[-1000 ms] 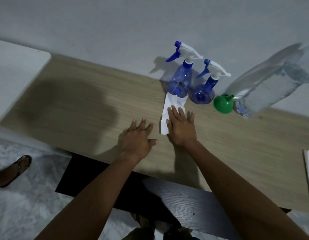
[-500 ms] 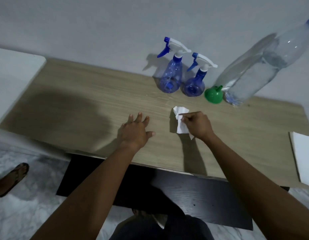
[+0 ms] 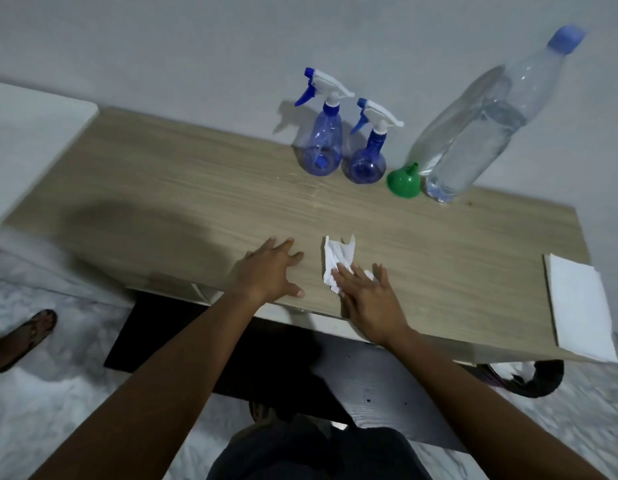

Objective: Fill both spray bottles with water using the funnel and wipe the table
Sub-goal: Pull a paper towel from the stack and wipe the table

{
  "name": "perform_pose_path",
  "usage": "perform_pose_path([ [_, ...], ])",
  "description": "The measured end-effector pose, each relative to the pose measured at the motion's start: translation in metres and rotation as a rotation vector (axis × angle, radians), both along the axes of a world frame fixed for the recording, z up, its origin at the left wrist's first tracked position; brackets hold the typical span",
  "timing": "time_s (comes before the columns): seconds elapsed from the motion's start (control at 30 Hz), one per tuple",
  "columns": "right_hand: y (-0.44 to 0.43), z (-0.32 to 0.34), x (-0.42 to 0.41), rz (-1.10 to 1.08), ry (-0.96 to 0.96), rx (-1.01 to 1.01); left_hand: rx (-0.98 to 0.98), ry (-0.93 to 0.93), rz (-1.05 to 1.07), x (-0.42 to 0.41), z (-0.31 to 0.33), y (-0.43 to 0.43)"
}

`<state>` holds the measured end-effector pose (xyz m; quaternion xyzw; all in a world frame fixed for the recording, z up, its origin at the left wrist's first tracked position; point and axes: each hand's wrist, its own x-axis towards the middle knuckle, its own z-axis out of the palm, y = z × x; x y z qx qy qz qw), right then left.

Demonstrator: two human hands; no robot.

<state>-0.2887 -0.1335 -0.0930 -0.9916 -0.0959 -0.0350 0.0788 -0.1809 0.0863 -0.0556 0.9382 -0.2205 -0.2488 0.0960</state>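
The left hand (image 3: 270,270) lies flat on the desk (image 3: 162,202), close to the front edge. Its fingers are spread wide and it holds nothing. The right hand (image 3: 369,299) is just beside it, and the two do not touch. The right hand's fingers are straight and press down on a white tissue (image 3: 337,256). The tissue is crumpled, and part of it sticks out past the fingertips, toward the wall (image 3: 196,46).

At the back of the desk, by the wall, two blue bottles stand side by side. The left spray bottle (image 3: 323,147) is taller than the right spray bottle (image 3: 368,157). Both stand up straight with their white and blue tops on. The green funnel (image 3: 402,183) sits just to the right of them, with its thin end pointing up and back. Right next to it stands a big bottle (image 3: 473,133) with a blue cap and water inside.

A white sheet (image 3: 577,306) lies at the right end of the desk. A dark basket (image 3: 532,381) sits under that end. On the floor at the left is a foot (image 3: 23,336) in a sandal.
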Motion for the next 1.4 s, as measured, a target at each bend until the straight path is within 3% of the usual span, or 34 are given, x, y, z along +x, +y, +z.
perform_pose_path([
  [0.1,-0.01,0.006,-0.011,0.035,-0.001,-0.038,0.053,0.05,0.06,-0.006,0.003,-0.011],
  [0.2,-0.021,0.024,-0.013,-0.037,0.092,0.093,0.069,0.074,0.132,-0.013,0.004,-0.024],
  [0.27,-0.028,0.042,-0.004,-0.141,0.146,0.364,0.071,0.081,0.178,-0.016,0.004,-0.032],
  [0.37,-0.031,0.068,0.018,-0.383,0.301,1.062,0.026,0.107,0.237,-0.018,0.003,-0.036],
  [0.43,-0.036,0.074,0.027,-0.548,0.445,1.256,-0.007,0.118,0.263,-0.018,0.002,-0.036],
  [0.5,-0.042,0.07,0.032,-0.631,0.499,1.132,-0.015,0.124,0.278,-0.018,0.002,-0.036],
  [0.6,-0.049,0.057,0.037,-0.615,0.377,0.625,-0.017,0.128,0.291,-0.019,0.003,-0.038],
  [0.77,-0.033,0.044,0.018,-0.367,-0.017,0.306,-0.014,0.077,0.303,-0.026,0.006,-0.043],
  [0.9,-0.025,0.009,-0.017,-0.138,0.059,0.149,-0.046,0.011,0.215,-0.047,-0.002,-0.046],
  [1.1,-0.041,0.012,-0.014,-0.085,0.06,0.131,-0.136,0.009,0.143,-0.055,-0.006,-0.066],
  [1.27,-0.078,0.054,-0.007,-0.314,-0.076,0.515,-0.086,0.019,0.101,-0.054,-0.001,-0.105],
  [1.4,-0.094,0.029,-0.015,-0.31,0.002,0.295,0.005,0.037,0.122,-0.05,-0.002,-0.121],
])
